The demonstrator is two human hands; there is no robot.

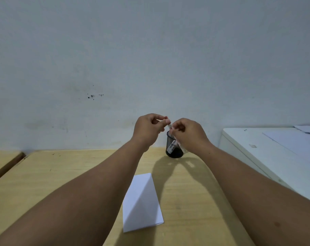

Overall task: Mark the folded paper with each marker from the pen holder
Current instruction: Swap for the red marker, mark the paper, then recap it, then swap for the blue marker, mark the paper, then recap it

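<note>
A white folded paper (142, 201) lies on the wooden table (62, 174) between my forearms. Behind it, near the wall, stands a black mesh pen holder (173, 148) with a marker visible through its mesh. Both hands are raised just above the holder. My left hand (148, 128) pinches the top end of a pale marker (169, 125) between thumb and fingertips. My right hand (187, 134) grips the same marker lower down and hides most of its body and part of the holder's rim.
A white cabinet or appliance (267, 153) with sheets of paper on top stands against the table's right side. A second wooden surface (3, 162) sits at the far left, split off by a dark gap. A pale wall rises right behind the holder.
</note>
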